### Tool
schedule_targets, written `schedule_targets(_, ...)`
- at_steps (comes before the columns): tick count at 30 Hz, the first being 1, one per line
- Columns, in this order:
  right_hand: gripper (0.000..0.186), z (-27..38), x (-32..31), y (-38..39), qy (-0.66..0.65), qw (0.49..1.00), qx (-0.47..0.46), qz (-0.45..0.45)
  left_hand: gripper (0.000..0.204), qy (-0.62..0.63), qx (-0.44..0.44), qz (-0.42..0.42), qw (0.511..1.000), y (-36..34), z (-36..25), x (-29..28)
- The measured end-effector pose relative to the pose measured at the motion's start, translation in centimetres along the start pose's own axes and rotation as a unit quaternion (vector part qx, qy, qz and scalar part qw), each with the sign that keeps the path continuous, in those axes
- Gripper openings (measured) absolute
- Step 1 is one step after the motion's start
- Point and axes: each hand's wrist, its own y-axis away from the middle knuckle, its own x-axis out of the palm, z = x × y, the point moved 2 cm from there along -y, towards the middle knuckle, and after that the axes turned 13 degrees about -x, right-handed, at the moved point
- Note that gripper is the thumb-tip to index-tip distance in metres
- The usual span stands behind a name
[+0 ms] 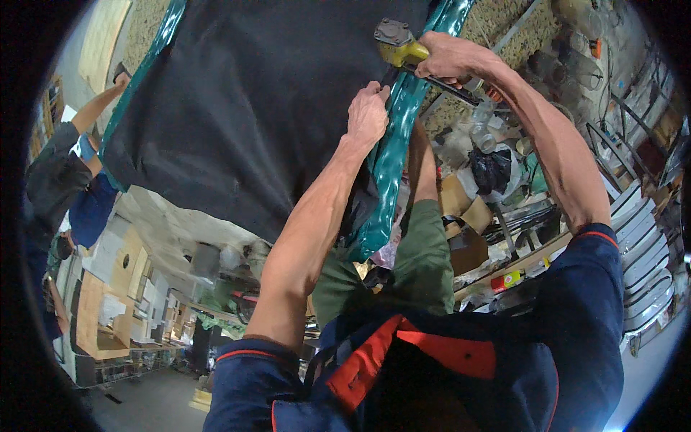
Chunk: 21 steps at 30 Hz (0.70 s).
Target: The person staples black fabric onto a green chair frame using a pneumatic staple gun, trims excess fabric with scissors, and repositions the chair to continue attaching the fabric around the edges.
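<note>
Gripping a yellow stapler-like power tool, the right hand wraps its fingers around the body, above the right-hand border of a large covered piece. The left hand, knuckles upward and fingers curled in, appears to pinch the edge of the black fabric, just beside the glossy green covering. The fabric lies across the broad face of the piece, directly before the person; the green covering borders it at right and at far left. The left hand probably keeps the fabric edge taut and in line, while the tool is held close by so that its head can reach that border. Farther left, a co-worker's hand is at the opposite border, by a small dark object. To the right lie a black plastic bag, cardboard and a stack of pale curved slats; at lower left stands a wooden box.

Hidden or indistinct: the left fingertips, so their exact contact cannot be made out; the tool's nose, whose touch on the piece cannot be confirmed; the co-worker's object, too small to identify. The upper frame edge cuts off the piece, and its support is not visible.
</note>
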Motion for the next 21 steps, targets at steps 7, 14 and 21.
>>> schedule_targets(7, 0.026, 3.4, 1.1, -2.0, 0.075, 0.996, 0.031, 0.047, 0.043, 0.024, -0.007, -0.005, 1.000, 0.0, 0.1, 0.2)
schedule_targets(14, 0.022, 5.9, 2.5, -3.8, 0.175, 0.978, 0.043, 0.105, 0.041, 0.032, 0.014, -0.016, 0.999, -0.1, 0.6, 0.7)
schedule_targets(21, 0.028, 4.2, 1.4, -1.2, 0.108, 0.993, 0.042, 0.016, 0.037, 0.142, -0.065, -0.016, 0.988, 0.7, 1.0, 0.9)
